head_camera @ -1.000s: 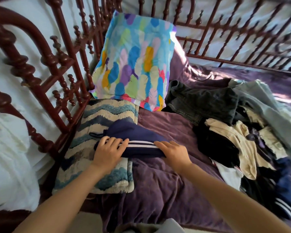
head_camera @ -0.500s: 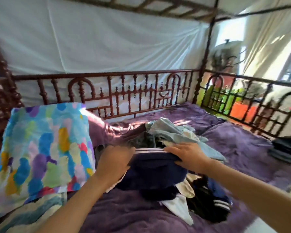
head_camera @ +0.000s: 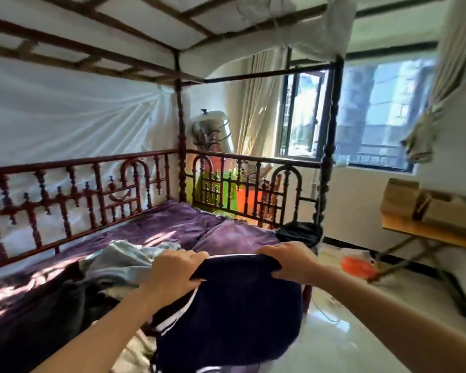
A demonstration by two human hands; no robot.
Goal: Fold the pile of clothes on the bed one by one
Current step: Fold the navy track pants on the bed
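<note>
Left hand (head_camera: pixel 172 270) and right hand (head_camera: pixel 288 262) curl their fingers (head_camera: pixel 197 256) over the top edge of the navy garment (head_camera: pixel 232 313), which hangs below them; the clothes pile (head_camera: pixel 124 261) lies on the bed (head_camera: pixel 172 227), left of them

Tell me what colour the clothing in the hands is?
The garment is dark navy with white stripes, clearest in the head view.

I record: rumpled clothes pile (head_camera: pixel 119 261) left on the purple-blanketed wooden bed (head_camera: pixel 172 224); navy white-striped garment (head_camera: pixel 232 305) before it; dark folded stack (head_camera: pixel 299 233) at the bed's far-right corner.
</note>
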